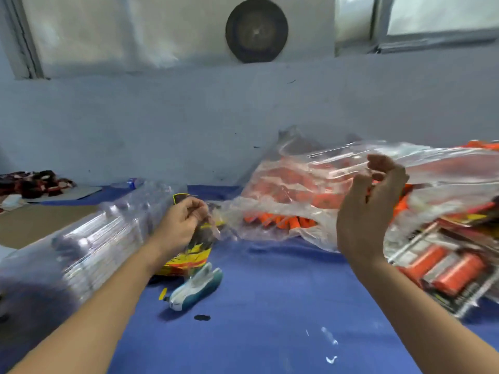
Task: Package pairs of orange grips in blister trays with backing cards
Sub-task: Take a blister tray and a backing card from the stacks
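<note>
Tray stack [102,238] at nine o'clock; the left hand [179,225] pinches a card [194,252] by it. Loose grips [280,221] in their bag [297,182] at one o'clock. Right hand [370,211] lifts a tray [432,163], grasp blurred; finished packs [445,271] at three, many grips left.

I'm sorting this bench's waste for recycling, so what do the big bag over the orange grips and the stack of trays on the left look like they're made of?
The bag looks like thin, soft clear plastic film: glossy, wrinkled, orange grips showing through. The stack of blister trays looks like stiffer clear plastic sheet, glossy, with moulded ridges and crisp layered edges. The exact plastic type cannot be told.
</note>
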